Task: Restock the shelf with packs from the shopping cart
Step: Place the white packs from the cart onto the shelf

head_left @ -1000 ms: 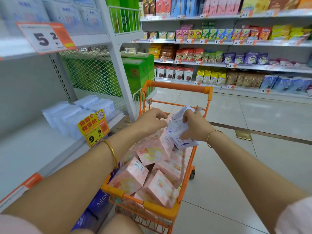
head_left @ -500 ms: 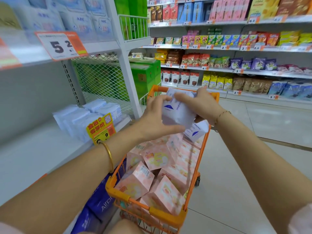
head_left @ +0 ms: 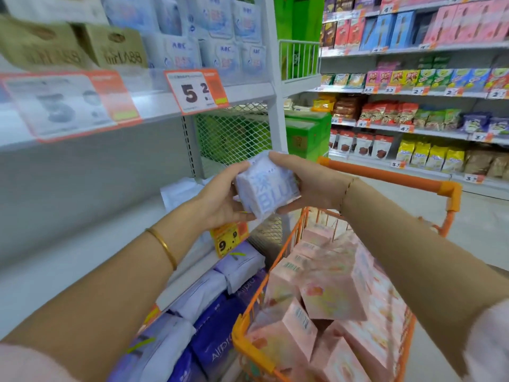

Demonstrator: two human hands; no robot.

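Carrying step, by the look of it: white packs pinched between both hands, above the near-left corner of the orange shopping cart and just off the lip of the grey shelf. Left hand cupped under and behind the bundle, thumb pressed on its near face; right hand clamped over the top and far side, fingers curled on the wrapper. Best kept squeezed evenly from both sides so that no soft pack slips out of the stack. Better swung left from the cart, over the yellow price tag, then set down flat beside the white packs already lying on the shelf, faces aligned. Likely snag: the tag or the shelf lip catching the lower edge. Compared with half a second ago: bundle squared up and gripped more tightly, no small pack dangling below the right hand, and carried leftward from over the cart's handle end toward the shelf.
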